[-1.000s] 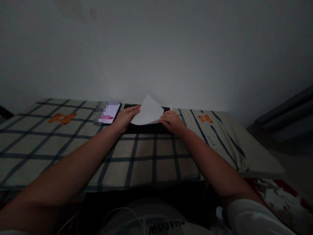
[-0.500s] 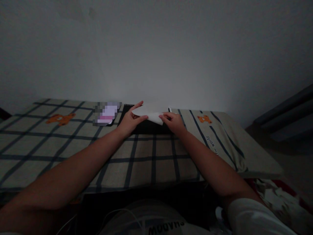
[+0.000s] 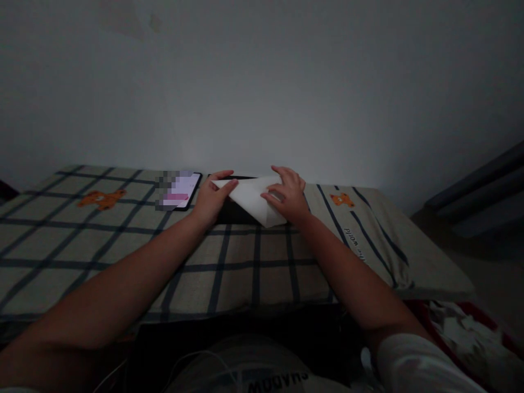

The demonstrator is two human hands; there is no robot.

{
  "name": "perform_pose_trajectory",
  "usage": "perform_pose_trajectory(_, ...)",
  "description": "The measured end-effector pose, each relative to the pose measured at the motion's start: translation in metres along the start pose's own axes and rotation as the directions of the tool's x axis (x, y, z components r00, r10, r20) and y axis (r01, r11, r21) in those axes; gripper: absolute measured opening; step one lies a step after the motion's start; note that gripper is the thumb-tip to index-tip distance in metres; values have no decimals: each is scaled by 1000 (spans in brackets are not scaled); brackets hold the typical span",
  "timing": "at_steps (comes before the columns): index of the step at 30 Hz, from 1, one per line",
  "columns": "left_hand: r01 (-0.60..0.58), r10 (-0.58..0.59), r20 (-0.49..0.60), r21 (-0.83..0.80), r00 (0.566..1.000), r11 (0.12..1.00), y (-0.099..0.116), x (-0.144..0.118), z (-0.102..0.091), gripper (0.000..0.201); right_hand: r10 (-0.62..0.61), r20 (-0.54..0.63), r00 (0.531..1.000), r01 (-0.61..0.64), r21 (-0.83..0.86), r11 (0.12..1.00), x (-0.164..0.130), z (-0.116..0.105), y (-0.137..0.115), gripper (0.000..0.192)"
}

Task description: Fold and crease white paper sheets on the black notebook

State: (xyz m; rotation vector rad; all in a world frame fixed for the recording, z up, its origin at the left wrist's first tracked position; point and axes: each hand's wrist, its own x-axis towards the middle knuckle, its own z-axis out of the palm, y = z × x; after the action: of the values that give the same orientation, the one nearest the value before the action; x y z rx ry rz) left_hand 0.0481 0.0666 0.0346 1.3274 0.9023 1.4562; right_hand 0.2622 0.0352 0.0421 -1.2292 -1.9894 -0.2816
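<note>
Paper [image 3: 256, 199], a white sheet folded into a triangle, lies just above the middle of the frame on a dark pad [image 3: 229, 214] at the far edge of the table, close under the pale wall [image 3: 262, 82]. The left hand [image 3: 213, 196] pinches the sheet's upper left corner between thumb and forefinger, its other fingers curled. The right hand [image 3: 289, 196] lies spread over the sheet's right side, fingers pressing it flat and gripping nothing. The sheet's lower point reaches past the pad's near edge onto the checked tablecloth [image 3: 229, 267].

A phone [image 3: 180, 191] with a lit, blurred screen lies just left of the left hand, apart from it. Left of that and nearer the lower frame the cloth lies open and flat. At the right of the frame the cloth bunches short of the table's bare edge [image 3: 442, 273], which falls away to the floor.

Orange bear prints [image 3: 102, 198] mark the cloth at left and right. Beside the right bear runs dark lettering [image 3: 355, 240], too dim to read surely. At the bottom centre, inverted print on the person's shirt [image 3: 278, 379] is also hard to make out.
</note>
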Motion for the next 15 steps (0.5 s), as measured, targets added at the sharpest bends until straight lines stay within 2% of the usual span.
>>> perform_pose_trajectory(4,57,-55,18,-70,998,996,-4,3,-1,51,13,126,992,-29,129,991,3,1,4,21)
perform_pose_trajectory(9,213,-193,116,-197,974,957,-3,4,-2,52,165,178,970,-215,321,922,2,6,7,26)
perform_pose_trajectory(12,300,-267,156,-251,951,920,-4,3,-1,41,263,183,947,-316,388,866,-1,12,9,27)
perform_pose_trajectory(15,396,-353,213,-215,911,893,-8,2,0,26,301,165,939,-343,416,842,-2,16,11,26)
